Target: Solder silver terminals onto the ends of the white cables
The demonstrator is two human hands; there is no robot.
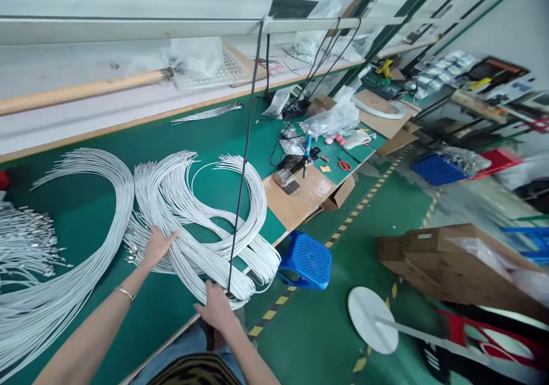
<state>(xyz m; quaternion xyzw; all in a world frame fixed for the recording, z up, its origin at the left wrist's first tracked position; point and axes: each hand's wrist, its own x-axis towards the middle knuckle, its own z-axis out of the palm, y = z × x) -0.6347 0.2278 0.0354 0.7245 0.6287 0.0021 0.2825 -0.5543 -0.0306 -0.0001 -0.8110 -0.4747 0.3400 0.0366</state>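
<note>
Several thick bundles of white cables (171, 202) lie curved and overlapping on the green tabletop (148, 322). My left hand (158, 246) rests against the left side of the middle cable bundle, thumb spread away from the fingers. Some of its fingertips are hidden by the cables. Close to the table's front edge, my right hand (217, 308) is at the near end of the same bundle, thumb and index finger apart. Its other fingers show only partly. A dark hanging cord (242, 185) passes in front of the bundles and comes down close to my right hand.
Another large white cable bundle (122, 202) curves at left, beside cables with metal ends (32, 236). A soldering iron stand (286, 178) sits on brown board to the right. A blue stool (309, 259) stands by the table edge; cardboard boxes (454, 259) are on the floor.
</note>
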